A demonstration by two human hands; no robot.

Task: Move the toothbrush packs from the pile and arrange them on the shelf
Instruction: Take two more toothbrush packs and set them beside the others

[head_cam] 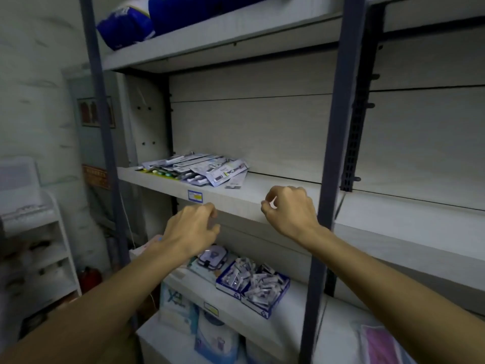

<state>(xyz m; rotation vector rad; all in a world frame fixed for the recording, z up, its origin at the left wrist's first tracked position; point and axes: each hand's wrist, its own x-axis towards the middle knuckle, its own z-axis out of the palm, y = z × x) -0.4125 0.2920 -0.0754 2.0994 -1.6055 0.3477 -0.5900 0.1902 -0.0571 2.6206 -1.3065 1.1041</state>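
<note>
A loose pile of toothbrush packs (199,169) lies on the left part of the grey middle shelf (262,203), overlapping at angles. My left hand (191,229) hovers just below the shelf's front edge, fingers loosely curled, holding nothing. My right hand (291,208) is raised in front of the shelf edge, to the right of the pile, fingers curled inward with nothing visible in them. Both hands are apart from the packs.
A dark upright post (330,179) stands just right of my right hand, another post (105,143) at the left. Blue boxes of small packets (254,285) sit on the lower shelf. Blue bags (131,24) lie on the top shelf. A white rack (39,232) stands at left.
</note>
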